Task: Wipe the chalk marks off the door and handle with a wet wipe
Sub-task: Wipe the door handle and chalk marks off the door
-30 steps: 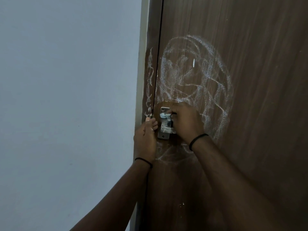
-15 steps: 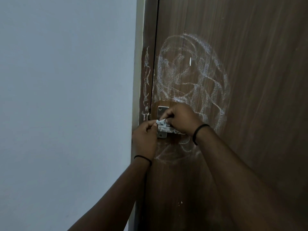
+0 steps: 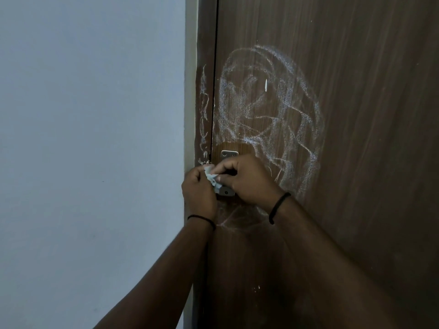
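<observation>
wipe [image 3: 212,178]: soft, limp, damp; best bunched at fingertips
hands: left hand [image 3: 199,190] and right hand [image 3: 247,179] both pinch it at handle [image 3: 227,191]

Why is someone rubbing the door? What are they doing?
A person is cleaning chalk off a brown door. Both hands are at the metal handle plate: the left hand and the right hand pinch a crumpled wet wipe between them, right against the handle. A small patch around the plate looks clean. The big white scribble above it is still there, and so are the chalk lines on the door frame and the fainter marks below the hands.
</observation>
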The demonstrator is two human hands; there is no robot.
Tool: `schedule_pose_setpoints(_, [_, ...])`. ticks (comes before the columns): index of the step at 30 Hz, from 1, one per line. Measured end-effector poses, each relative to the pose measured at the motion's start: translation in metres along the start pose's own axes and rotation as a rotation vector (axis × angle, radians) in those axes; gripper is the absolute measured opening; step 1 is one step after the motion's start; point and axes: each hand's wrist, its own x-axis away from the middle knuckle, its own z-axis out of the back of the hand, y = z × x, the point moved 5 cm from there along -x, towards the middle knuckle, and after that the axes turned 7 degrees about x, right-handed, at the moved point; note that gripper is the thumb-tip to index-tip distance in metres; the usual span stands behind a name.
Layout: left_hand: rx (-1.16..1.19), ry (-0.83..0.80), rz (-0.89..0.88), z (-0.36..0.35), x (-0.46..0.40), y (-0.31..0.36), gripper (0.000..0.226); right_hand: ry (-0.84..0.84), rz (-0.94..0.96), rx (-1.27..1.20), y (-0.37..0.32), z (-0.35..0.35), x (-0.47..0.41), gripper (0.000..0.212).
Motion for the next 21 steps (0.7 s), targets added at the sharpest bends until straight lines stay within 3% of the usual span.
schedule_pose_setpoints(3, [-0.013,0.028,-0.007,0.003,-0.001,-0.005,0.028,-0.136,-0.017,-0.046,0.005,0.01,0.003,0.013])
schedule_pose_setpoints(9, [-0.062,0.045,-0.049,-0.003,0.0,-0.001,0.024,0.209,-0.102,0.18,0.023,0.029,-0.008,0.017])
schedule_pose_setpoints(15, [-0.14,0.016,-0.106,-0.003,0.005,0.002,0.018,0.023,-0.082,0.511,0.029,0.006,-0.022,0.024])
schedule_pose_setpoints(21, [-0.22,0.008,-0.159,-0.003,0.01,0.011,0.02,-0.128,-0.027,0.442,0.028,0.017,-0.02,0.02])
